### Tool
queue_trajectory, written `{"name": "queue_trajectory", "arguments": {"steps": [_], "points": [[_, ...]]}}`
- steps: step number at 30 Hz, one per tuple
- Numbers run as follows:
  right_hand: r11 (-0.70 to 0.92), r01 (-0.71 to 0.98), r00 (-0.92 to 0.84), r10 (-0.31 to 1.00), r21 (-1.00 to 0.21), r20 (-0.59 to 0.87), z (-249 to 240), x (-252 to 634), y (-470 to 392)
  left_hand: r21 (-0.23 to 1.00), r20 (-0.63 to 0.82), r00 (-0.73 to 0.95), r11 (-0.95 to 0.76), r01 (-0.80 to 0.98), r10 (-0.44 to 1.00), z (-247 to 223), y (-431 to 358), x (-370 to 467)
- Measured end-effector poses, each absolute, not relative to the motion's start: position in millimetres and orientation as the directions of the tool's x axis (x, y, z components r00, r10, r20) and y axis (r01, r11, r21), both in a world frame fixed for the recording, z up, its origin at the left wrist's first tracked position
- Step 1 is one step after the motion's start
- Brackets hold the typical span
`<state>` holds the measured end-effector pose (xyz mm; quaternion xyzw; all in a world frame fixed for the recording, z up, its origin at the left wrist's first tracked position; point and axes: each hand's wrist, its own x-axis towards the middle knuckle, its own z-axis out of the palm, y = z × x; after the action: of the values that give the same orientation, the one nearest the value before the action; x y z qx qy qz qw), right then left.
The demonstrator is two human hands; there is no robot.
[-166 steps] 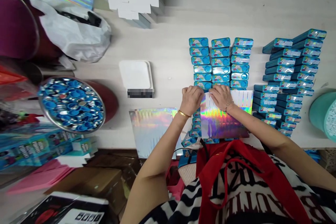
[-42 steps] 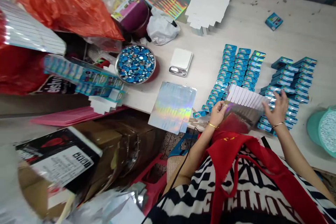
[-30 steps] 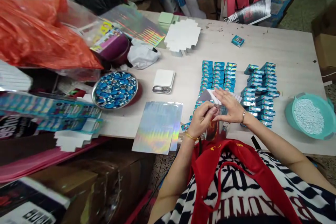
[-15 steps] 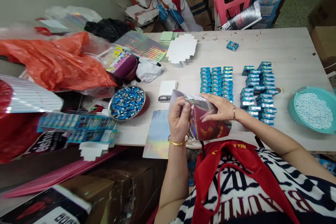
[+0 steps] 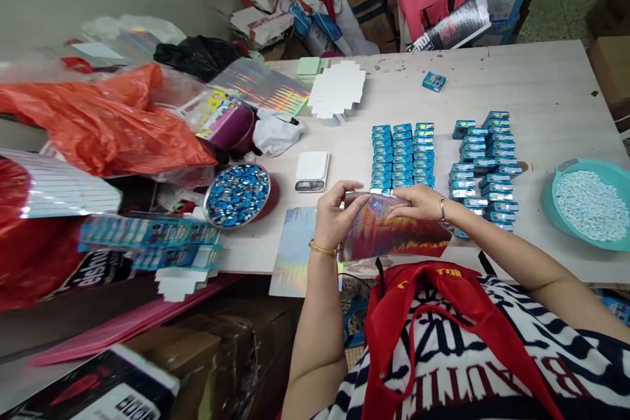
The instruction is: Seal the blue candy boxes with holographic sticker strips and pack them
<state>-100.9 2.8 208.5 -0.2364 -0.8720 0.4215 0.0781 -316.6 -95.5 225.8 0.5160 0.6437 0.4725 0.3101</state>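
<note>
A shiny reflective sheet [image 5: 394, 230] with red and dark reflections hangs between my hands at the table's near edge. My left hand [image 5: 337, 216] pinches its upper left corner between thumb and fingers. Along its top edge, my right hand [image 5: 418, 203] grips the sheet with thumb and fingers. Another silvery sheet [image 5: 293, 252] lies flat to the left, partly behind my left wrist. Just beyond the held sheet stand rows of small blue boxes [image 5: 402, 157], and more blue boxes [image 5: 497, 151] are stacked in uneven columns to their right.
A white scale [image 5: 312, 170] sits left of the box rows, beside a metal bowl of blue pieces [image 5: 237, 195]. Farther back lies a stack of white card [image 5: 337, 90]. A teal basin [image 5: 556, 210] of small white pieces is at the right. Plastic bags [image 5: 98, 111] crowd the left.
The sheet, bent up before, is now spread wider and tilted down toward me. My right hand has shifted from its face to its top edge, and my left hand's grip has loosened to a pinch.
</note>
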Motion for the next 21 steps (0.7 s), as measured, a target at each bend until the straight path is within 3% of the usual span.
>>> {"name": "queue_trajectory", "arguments": {"steps": [3,6,10,14,17,21], "points": [[0.469,0.346,-0.897,0.418,-0.812,-0.141,184.2,-85.3,22.4,0.887,-0.014,-0.272,0.138,0.441,0.962,199.2,-89.7,-333.0],[0.43,0.405,-0.889,0.39,-0.807,-0.239,153.5,-75.0,36.5,0.77,-0.048,-0.249,0.195,0.608,0.967,170.3,-82.5,-334.3],[0.398,0.407,-0.903,0.308,-0.822,-0.298,119.9,-77.7,41.1,0.594,-0.067,-0.031,0.065,0.802,0.997,141.8,-68.4,-310.8],[0.295,0.378,-0.91,0.29,-0.877,-0.295,97.6,-74.8,50.6,0.708,-0.359,0.274,0.069,0.703,0.892,116.5,-53.2,-316.8],[0.106,0.365,-0.884,0.353,-0.925,-0.308,79.3,-67.9,62.9,0.746,-0.445,0.267,0.188,0.639,0.855,92.5,-40.8,-339.2],[-0.076,0.428,-0.624,0.696,-0.901,-0.355,47.2,-75.1,69.1,0.657,-0.385,0.124,0.177,0.733,0.915,58.4,-16.8,-329.5]]}}
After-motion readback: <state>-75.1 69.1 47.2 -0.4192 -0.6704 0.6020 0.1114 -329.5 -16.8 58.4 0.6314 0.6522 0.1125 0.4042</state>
